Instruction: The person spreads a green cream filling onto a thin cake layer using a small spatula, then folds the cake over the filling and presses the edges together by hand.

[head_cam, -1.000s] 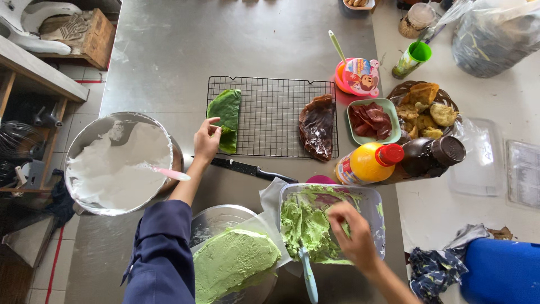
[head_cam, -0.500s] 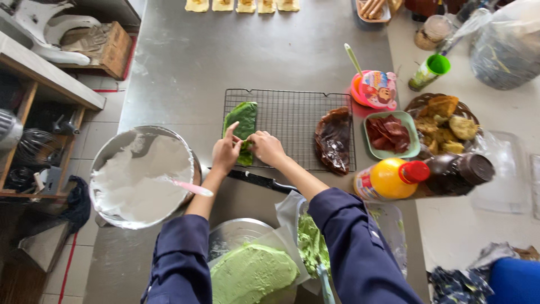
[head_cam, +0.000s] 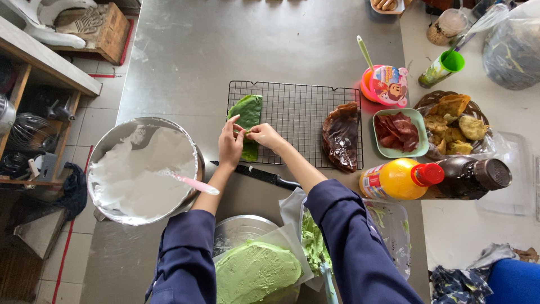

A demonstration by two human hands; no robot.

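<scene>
A folded green crepe roll [head_cam: 248, 116] lies on the left part of a black wire cooling rack [head_cam: 304, 118]. My left hand [head_cam: 230, 145] and my right hand [head_cam: 264, 135] meet at the roll's near end, fingertips pinching a small bit of green there. A black-handled knife [head_cam: 256, 175] lies just in front of the rack, under my forearms. A stack of pale green crepes [head_cam: 256, 271] sits on paper close to me. A clear tub of green filling [head_cam: 388, 225] is partly hidden by my right sleeve.
A large metal bowl of white cream [head_cam: 143, 169] with a pink spatula stands at the left. On the right are a brown wrapped piece [head_cam: 340, 138], a green dish of dark red slices [head_cam: 397, 133], a basket of fried snacks [head_cam: 455, 121], an orange bottle [head_cam: 396, 179] and a dark bottle [head_cam: 469, 177].
My right hand left the tub of green filling and came up to the crepe roll on the rack, joining my left hand at its near end. The view also shifted slightly.
</scene>
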